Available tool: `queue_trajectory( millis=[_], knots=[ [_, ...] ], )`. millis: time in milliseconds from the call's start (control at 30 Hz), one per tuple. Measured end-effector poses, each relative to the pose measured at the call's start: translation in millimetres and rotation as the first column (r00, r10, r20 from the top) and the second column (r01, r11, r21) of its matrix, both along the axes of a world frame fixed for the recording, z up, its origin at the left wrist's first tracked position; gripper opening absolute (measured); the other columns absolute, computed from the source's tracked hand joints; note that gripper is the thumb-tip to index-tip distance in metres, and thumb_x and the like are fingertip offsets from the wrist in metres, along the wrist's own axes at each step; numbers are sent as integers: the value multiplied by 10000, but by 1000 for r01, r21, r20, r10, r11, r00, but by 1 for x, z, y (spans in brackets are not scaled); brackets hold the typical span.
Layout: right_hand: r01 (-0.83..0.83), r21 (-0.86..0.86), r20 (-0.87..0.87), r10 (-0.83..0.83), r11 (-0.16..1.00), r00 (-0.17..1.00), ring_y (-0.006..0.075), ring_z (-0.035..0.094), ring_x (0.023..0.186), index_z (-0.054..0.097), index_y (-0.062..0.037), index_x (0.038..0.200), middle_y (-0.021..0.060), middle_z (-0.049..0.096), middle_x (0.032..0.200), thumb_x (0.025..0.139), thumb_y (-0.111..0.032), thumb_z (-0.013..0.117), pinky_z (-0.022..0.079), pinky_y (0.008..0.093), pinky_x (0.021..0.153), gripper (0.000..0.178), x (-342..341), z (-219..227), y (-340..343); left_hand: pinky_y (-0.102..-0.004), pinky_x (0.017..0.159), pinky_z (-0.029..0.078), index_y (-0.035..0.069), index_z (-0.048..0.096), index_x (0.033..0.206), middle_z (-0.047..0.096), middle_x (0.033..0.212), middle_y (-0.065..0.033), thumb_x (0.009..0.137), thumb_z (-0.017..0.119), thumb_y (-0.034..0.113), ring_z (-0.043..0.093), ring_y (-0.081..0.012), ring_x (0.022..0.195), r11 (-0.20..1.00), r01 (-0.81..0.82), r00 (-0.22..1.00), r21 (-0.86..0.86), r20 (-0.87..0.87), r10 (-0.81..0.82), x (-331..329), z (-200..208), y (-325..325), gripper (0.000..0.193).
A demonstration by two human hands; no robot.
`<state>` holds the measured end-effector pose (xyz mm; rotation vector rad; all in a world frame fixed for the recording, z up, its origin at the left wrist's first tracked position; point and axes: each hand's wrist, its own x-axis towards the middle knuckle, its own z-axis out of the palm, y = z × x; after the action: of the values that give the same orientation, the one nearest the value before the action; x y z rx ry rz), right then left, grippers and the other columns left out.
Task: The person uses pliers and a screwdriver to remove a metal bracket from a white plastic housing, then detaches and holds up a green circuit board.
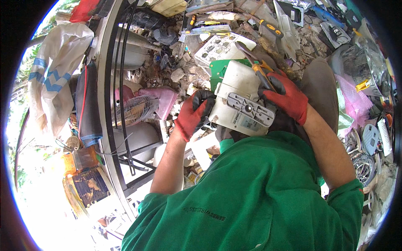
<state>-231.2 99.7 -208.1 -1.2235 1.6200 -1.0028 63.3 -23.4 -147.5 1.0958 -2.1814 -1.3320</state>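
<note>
My left hand [195, 112], in a red and black glove, is closed on the left edge of an off-white plastic device housing [236, 79]. A grey ribbed mounting bracket [251, 109] sits on the housing's lower part, beside a small printed label. From under the housing's far left side a green circuit board [217, 72] sticks out. My right hand [289, 95], gloved alike, grips pliers [263, 76] with orange and black handles. Their long metal jaws point up and left, over the housing's far right corner. The housing rests over my lap.
A white panel with cutouts [220, 49] lies just beyond the housing. Yellow and black tools, including one at the far right [270, 29], lie among rubble and scrap. A black metal frame [109, 96] stands at left, near a wire fan guard [136, 109]. Pink bubble wrap [354, 100] lies right.
</note>
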Motion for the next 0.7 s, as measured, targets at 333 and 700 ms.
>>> queue_trajectory(
  millis=[333, 700],
  knots=[
    [-10, -3, -1, 10, 1000, 1000, 405, 276, 1454, 506, -59, 1404, 261, 410, 1492, 824, -461, 732, 219, 449, 1201, 741, 1, 10, -2, -265, 900, 505, 11, 565, 1281, 689, 1056, -71, 1005, 548, 92, 652, -189, 1024, 970, -110, 990, 216, -67, 127, 11, -27, -1, 289],
    [-17, 0, 33, 17, 1000, 999, 395, 278, 1454, 488, -48, 1412, 271, 386, 1503, 826, -466, 735, 220, 443, 1199, 761, -1, -1, -2, -277, 876, 488, -1, 608, 1188, 686, 1058, -61, 961, 647, 177, 605, -110, 957, 984, 130, 991, 125, -13, -130, 14, -8, -19, 291]
  ],
)
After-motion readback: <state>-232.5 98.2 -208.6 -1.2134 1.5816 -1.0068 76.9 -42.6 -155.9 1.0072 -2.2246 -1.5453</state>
